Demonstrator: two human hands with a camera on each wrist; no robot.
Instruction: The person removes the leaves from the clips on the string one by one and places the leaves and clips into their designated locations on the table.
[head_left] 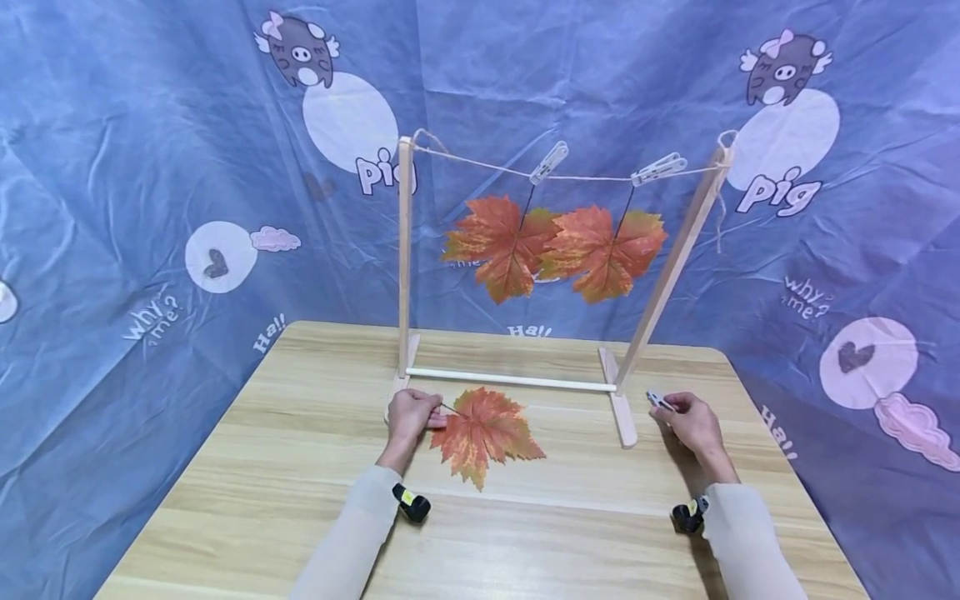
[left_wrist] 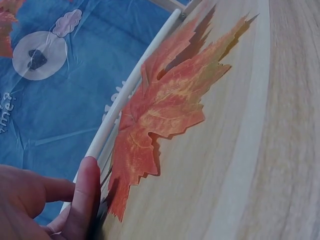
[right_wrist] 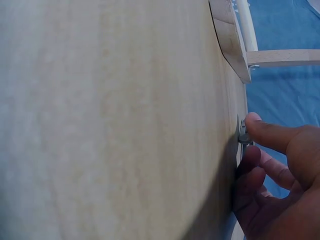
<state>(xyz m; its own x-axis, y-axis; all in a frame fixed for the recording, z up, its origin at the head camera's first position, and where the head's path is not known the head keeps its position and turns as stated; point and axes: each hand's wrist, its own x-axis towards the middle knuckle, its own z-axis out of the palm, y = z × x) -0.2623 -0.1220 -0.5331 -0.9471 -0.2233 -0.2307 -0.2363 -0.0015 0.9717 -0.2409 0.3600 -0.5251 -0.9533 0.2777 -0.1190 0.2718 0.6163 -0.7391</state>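
Observation:
My left hand (head_left: 411, 414) pinches the dark stem of an orange-red maple leaf (head_left: 487, 429), low over the table in front of the wooden stand. In the left wrist view the leaf (left_wrist: 155, 110) spreads away from my thumb, with its shadow beneath. On the right, my right hand (head_left: 693, 423) holds a small grey-white clothespin (head_left: 660, 402) between thumb and fingers, close to the tabletop. The right wrist view shows the clothespin (right_wrist: 244, 134) only in part, behind the thumb. Two similar leaves, a left one (head_left: 502, 246) and a right one (head_left: 603, 250), hang by their stems from the string.
The string (head_left: 480, 161) runs between two wooden posts, the left post (head_left: 405, 258) and the right post (head_left: 675, 267). A left clothespin (head_left: 550, 162) and a right clothespin (head_left: 660, 169) sit on it. A white rod (head_left: 510, 380) joins the feet. Behind the table (head_left: 247, 467) hangs a blue printed cloth (head_left: 150, 100).

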